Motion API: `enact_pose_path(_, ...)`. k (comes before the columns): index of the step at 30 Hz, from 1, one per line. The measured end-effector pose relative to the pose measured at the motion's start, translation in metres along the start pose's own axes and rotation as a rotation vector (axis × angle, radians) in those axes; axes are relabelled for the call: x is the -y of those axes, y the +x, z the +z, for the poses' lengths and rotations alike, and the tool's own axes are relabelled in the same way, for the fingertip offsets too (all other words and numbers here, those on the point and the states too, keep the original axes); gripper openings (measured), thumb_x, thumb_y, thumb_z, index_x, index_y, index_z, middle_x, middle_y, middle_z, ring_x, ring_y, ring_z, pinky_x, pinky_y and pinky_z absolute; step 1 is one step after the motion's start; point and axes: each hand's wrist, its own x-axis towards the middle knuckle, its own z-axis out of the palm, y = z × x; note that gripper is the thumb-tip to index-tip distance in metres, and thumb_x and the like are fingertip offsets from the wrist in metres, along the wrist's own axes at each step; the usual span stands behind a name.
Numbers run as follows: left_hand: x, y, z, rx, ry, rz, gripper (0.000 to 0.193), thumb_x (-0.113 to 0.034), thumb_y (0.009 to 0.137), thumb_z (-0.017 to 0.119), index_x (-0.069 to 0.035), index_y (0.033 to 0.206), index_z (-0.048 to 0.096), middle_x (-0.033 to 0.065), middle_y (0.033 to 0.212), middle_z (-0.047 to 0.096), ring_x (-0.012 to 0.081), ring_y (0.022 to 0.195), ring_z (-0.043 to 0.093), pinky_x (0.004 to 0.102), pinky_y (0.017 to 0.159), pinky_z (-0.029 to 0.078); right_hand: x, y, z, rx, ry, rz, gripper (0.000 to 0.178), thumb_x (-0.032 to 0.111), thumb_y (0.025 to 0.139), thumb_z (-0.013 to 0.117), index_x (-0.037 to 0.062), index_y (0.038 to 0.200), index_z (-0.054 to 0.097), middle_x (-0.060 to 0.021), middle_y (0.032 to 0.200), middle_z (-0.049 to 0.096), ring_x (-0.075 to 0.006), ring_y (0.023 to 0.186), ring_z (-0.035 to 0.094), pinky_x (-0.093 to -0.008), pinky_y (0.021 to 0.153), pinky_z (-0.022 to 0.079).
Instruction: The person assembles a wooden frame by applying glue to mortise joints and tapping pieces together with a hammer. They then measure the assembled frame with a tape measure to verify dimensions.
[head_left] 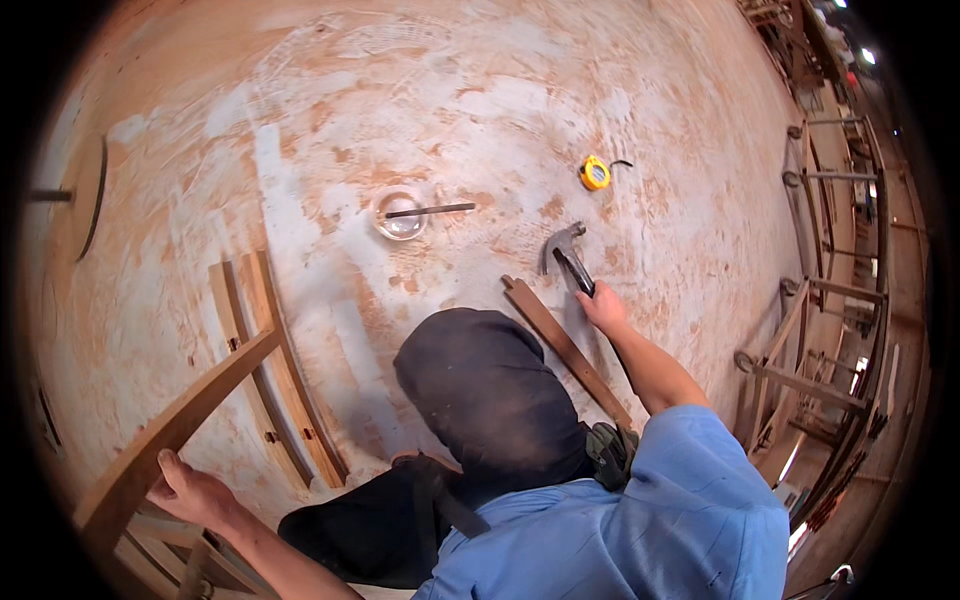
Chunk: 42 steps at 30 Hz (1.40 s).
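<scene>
My left hand grips a curved wooden piece, its thumb and fingers around the lower part. The far end of that piece slants up over two long wooden strips lying side by side on the floor, with small dark slots cut in them. In my right hand is a claw hammer, held by its dark handle. Its metal head is at the far end, close to the floor. Between my leg and the hammer lies a brown wooden rail with a narrowed end.
Ahead stands a clear round container with a dark stick across it. A yellow tape measure lies beyond the hammer. Wooden frames stand along the right side. More wooden parts are at lower left. My dark-trousered knee fills the middle.
</scene>
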Motion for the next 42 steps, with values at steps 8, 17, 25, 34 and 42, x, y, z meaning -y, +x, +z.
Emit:
enact_pose_path(8,-0.004,-0.009,-0.001,0.036,0.141,-0.101,0.043,-0.01,0.093,0.055,0.009,0.129,0.041,0.0189,0.129,0.05,0.0235,0.116,0.051,0.0354,0.103,0.04,0.052,-0.066,0.017,0.071,-0.022,-0.267,0.046,0.031,0.077,0.074,0.002,0.108,0.054,-0.0213,0.111,0.055,-0.0399,0.107,0.054,-0.0473,0.089,0.047)
enact_pose_path(17,0.037,-0.01,-0.004,0.176,0.086,-0.111,0.05,-0.004,0.089,0.058,0.002,0.135,0.039,0.0108,0.125,0.051,0.0178,0.113,0.049,0.0321,0.096,0.04,0.021,-0.082,0.05,0.179,0.104,-0.223,0.029,0.016,0.081,0.063,-0.0004,0.1,0.048,-0.0286,0.093,0.058,-0.0472,0.092,0.056,-0.052,0.077,0.046)
enact_pose_path(25,0.043,-0.071,0.001,0.339,0.316,-0.426,0.066,-0.012,0.086,0.064,0.008,0.141,0.033,0.0169,0.12,0.057,0.0228,0.108,0.057,0.0359,0.092,0.046,0.144,-0.095,-0.113,0.121,0.338,-0.688,0.054,0.022,0.081,0.067,-0.0005,0.124,0.045,-0.0263,0.099,0.061,-0.0433,0.095,0.06,-0.0447,0.08,0.048)
enact_pose_path(34,-0.049,-0.057,0.154,1.043,-0.027,0.103,0.085,-0.014,0.078,0.073,0.001,0.147,0.027,0.019,0.134,0.051,0.0268,0.125,0.049,0.0388,0.105,0.038,0.419,-0.134,-0.265,-0.103,0.74,-1.299,0.05,0.025,0.079,0.072,-0.0039,0.114,0.052,-0.0212,0.096,0.061,-0.033,0.09,0.062,-0.0394,0.079,0.048)
enact_pose_path(42,-0.036,-0.033,0.111,0.732,0.119,-0.165,0.042,-0.016,0.074,0.07,0.003,0.11,0.058,0.0135,0.087,0.065,0.0189,0.076,0.06,0.0341,0.072,0.05,0.423,-0.113,-0.205,0.344,0.625,-1.122,0.048,0.043,0.086,0.059,-0.0043,0.093,0.059,-0.0122,0.077,0.061,-0.0193,0.07,0.058,-0.0343,0.063,0.047)
